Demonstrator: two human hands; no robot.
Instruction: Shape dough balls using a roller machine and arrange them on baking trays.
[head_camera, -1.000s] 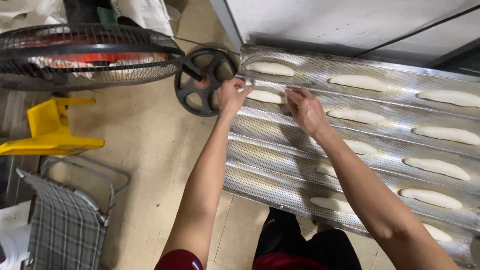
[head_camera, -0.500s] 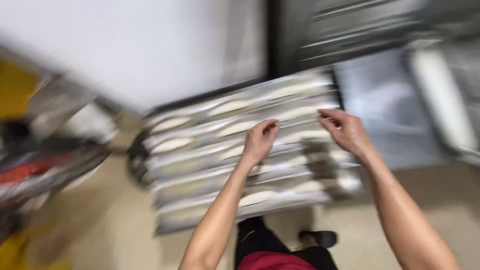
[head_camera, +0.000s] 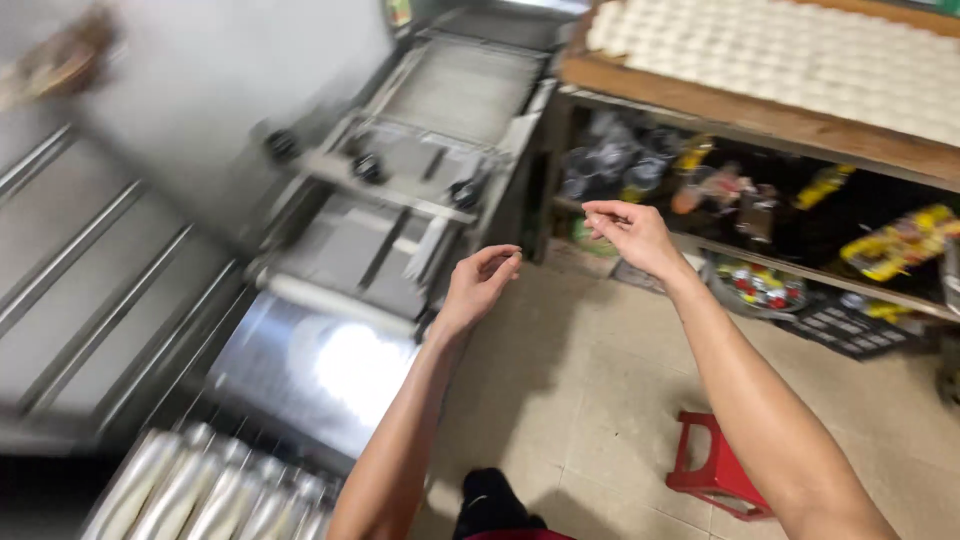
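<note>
My left hand (head_camera: 478, 285) hangs in the air beside a steel dough-rolling machine (head_camera: 400, 180), fingers loosely curled and holding nothing. My right hand (head_camera: 628, 232) is raised further right, in front of a wooden shelf, fingers half bent with thumb and forefinger near each other; nothing shows in it. The grooved metal tray (head_camera: 215, 490) with long dough pieces lies at the bottom left, away from both hands. The view is blurred by motion.
A wooden table top (head_camera: 760, 115) carries rows of pale dough pieces (head_camera: 800, 55). The shelves below hold bags and packets (head_camera: 900, 245). A red plastic stool (head_camera: 715, 465) stands on the tiled floor (head_camera: 580, 400). Steel racks (head_camera: 80, 260) fill the left side.
My head has swung right, away from the grooved tray of dough. Both hands have left the tray and now hover in the air near the rolling machine and the shelf.
</note>
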